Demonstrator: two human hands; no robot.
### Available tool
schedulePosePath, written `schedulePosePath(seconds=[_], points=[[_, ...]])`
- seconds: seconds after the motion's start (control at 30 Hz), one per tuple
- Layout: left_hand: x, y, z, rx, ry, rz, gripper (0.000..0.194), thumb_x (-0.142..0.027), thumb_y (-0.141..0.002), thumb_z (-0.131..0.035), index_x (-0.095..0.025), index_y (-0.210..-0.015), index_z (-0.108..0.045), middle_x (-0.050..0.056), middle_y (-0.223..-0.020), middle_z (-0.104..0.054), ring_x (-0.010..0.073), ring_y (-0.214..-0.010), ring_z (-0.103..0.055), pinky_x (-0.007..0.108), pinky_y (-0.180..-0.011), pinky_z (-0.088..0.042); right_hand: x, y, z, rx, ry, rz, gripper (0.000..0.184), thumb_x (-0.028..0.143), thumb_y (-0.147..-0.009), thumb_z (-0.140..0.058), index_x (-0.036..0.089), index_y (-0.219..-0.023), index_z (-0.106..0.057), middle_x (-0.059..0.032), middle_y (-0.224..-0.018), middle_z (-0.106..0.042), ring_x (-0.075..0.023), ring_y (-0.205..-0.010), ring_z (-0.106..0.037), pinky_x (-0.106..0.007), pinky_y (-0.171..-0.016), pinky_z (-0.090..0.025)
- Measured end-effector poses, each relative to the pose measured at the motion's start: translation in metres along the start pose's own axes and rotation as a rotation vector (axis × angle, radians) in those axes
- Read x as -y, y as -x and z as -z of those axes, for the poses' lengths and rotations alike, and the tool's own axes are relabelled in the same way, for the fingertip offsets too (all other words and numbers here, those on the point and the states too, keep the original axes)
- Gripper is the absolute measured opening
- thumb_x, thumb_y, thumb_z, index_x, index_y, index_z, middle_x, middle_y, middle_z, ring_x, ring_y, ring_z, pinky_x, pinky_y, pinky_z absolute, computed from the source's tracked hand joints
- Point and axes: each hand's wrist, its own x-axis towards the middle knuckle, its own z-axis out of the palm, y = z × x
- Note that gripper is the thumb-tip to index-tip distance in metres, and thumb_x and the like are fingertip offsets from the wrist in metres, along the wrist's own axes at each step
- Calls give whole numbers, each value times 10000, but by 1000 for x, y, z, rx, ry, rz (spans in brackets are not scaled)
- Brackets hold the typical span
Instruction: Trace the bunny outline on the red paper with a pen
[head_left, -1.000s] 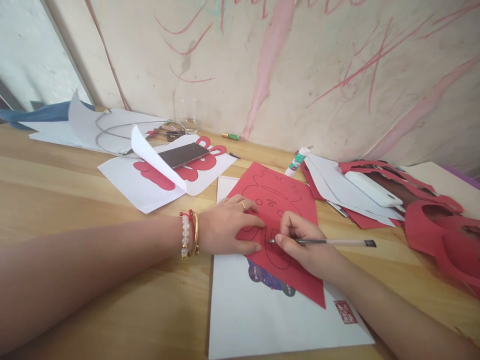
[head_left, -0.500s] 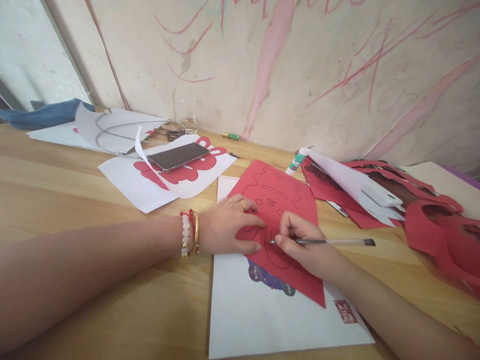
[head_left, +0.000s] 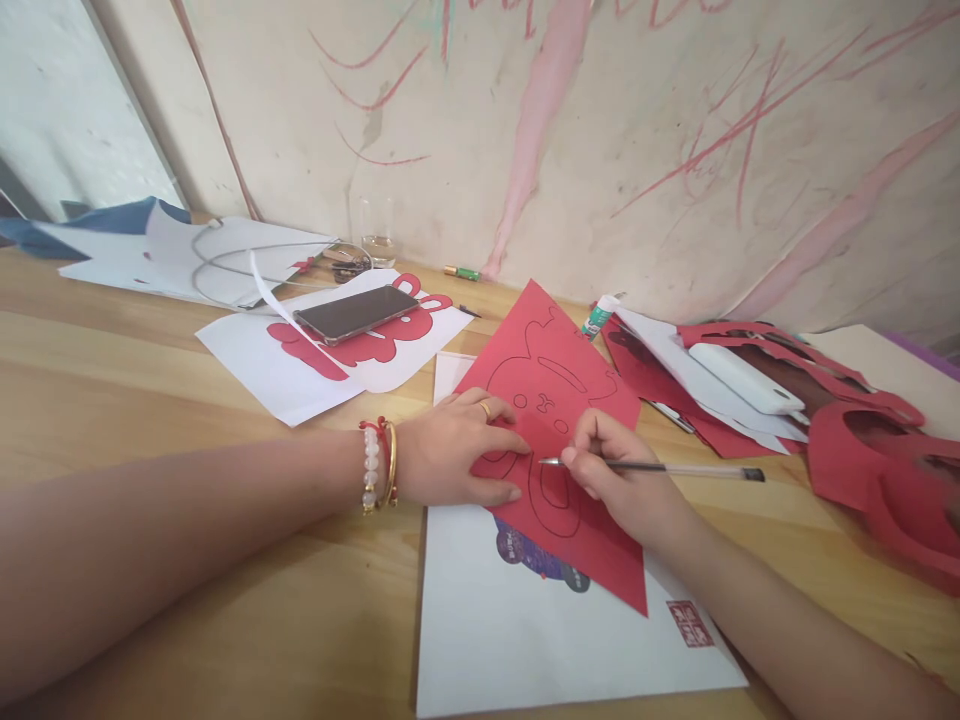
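A sheet of red paper (head_left: 600, 540) with a black outline drawing of an animal lies across a white booklet (head_left: 510, 650). My left hand (head_left: 457, 450) rests on the sheet's left part, fingers spread and pressing it down. A black-capped ballpoint pen (head_left: 697, 471) is pinched in my right hand (head_left: 622, 480). Its tip touches or hovers just over the drawn line near the middle of the sheet; I cannot tell which. The sheet's far corner bends up off the table.
A phone (head_left: 356, 315) lies on white paper with a red rabbit cut-out (head_left: 416, 325). A glue stick (head_left: 600, 316) stands behind the red sheet. Red paper scraps (head_left: 847, 440) and a white device (head_left: 742, 378) are at right. A glass (head_left: 378, 245) stands by the wall.
My right hand and the pen have moved slightly up along the drawing. The far part of the red sheet has lifted into a raised corner. My left hand has stayed put.
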Motion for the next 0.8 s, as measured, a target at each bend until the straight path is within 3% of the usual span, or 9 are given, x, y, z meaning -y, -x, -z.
schedulePosePath(seconds=[0.17,0.4,0.6,0.8], points=[[4,-2,5,52,-57,5,432,-462,-864,-591,-278,-1255,-607,95,-1348,-475,284,-1243,-416,442,-1050,-364,2,3,1,-65,-65,-19,231,268,-834,-526,232,-673,-364,99,-472,-365,-83,-448,-303,-215,-456,-238],[17,-7,8,67,-110,-22,370,-395,-924,-524,-255,-1260,-593,101,-1416,-445,275,-1288,-407,460,-1079,-318,8,6,-3,-6,28,1,235,259,-816,-566,223,-669,-387,87,-545,-359,-78,-480,-305,-215,-468,-245],[16,-8,5,43,-53,-83,302,-264,-909,-527,-215,-1189,-627,110,-1373,-495,249,-1253,-466,428,-1064,-360,7,-4,-8,48,44,9,228,251,-842,-538,227,-691,-368,93,-546,-352,-80,-484,-302,-218,-468,-236],[11,-7,4,14,0,-17,371,-262,-829,-577,-216,-1193,-634,112,-1382,-487,251,-1273,-455,435,-1088,-343,4,-2,-11,93,57,-7,226,227,-862,-521,228,-707,-356,97,-552,-326,-81,-492,-280,-219,-465,-216]])
